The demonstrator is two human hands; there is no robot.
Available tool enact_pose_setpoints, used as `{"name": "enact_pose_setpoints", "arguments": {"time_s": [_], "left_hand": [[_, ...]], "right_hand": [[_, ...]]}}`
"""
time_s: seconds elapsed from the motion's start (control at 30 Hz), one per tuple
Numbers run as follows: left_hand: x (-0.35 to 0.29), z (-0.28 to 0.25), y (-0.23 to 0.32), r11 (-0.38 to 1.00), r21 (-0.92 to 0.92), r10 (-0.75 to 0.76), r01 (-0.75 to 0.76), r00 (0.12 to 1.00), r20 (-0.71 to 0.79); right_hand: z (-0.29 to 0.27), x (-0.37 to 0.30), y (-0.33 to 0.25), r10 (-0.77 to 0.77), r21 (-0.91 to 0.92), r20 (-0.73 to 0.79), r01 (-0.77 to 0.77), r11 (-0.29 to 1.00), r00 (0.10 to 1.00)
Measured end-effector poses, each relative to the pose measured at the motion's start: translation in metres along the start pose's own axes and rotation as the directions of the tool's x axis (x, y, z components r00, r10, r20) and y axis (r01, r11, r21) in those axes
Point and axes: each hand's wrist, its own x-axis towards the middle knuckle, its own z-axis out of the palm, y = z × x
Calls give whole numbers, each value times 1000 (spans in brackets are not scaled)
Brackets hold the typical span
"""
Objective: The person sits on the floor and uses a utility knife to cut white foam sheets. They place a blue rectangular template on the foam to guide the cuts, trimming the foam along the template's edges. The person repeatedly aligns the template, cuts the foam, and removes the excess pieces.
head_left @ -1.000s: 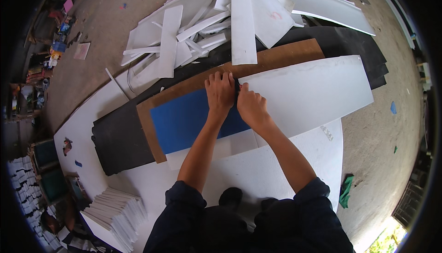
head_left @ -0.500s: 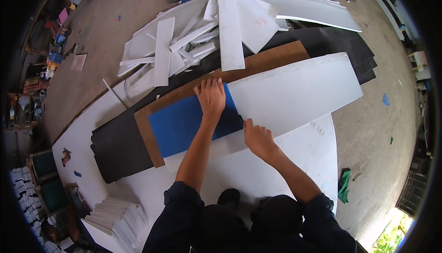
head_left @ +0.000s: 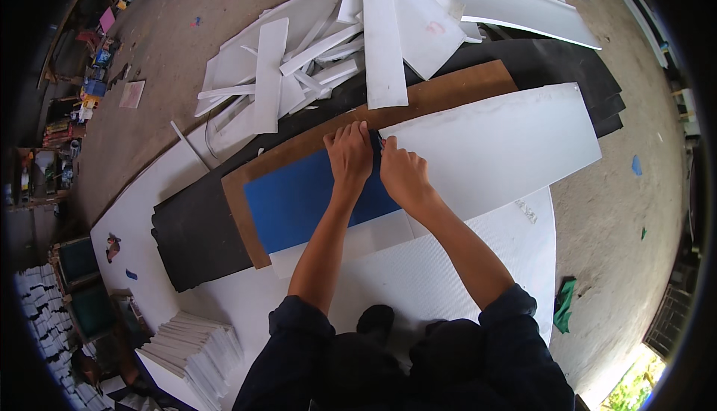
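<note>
On the blue sheet (head_left: 299, 200), left hand (head_left: 349, 155) presses flat, grip released; right hand (head_left: 402, 173) clenched.

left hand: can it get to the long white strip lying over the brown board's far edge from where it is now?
Probably yes. The left hand rests on the blue sheet, and only bare brown board lies between it and the white strip. Nothing blocks the way; it would take a forward lean.

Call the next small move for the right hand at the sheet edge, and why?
Probably draw the right hand toward the body along the blue sheet's edge. It sits at the far end, beside the white panel, while the left hand presses the blue sheet flat; any tool is hidden.
</note>
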Motion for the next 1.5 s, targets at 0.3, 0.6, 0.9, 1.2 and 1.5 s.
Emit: {"name": "enact_pose_setpoints", "arguments": {"time_s": [0.3, 0.6, 0.9, 1.2, 1.5], "left_hand": [[1, 0, 2, 1000, 4, 9, -8, 998, -70], [2, 0, 4, 994, 112, 22, -17, 999, -49], [5, -2, 5, 995, -93, -39, 43, 999, 38], [4, -3, 1, 994, -85, -63, 67, 997, 47], [5, -2, 1, 996, -74, -57, 59, 998, 29]], "right_hand": [[6, -43, 14, 3, -45, 105, 2, 999, 994], [-20, -117, 33, 23, -51, 332, -7, 999, 943], [-8, -19, 10, -52, -170, -123, 30, 985, 991], [-6, -11, 2, 16, -53, -26, -17, 998, 1000], [-6, -1, -4, 14, -77, 9, -13, 997, 1000]]}}
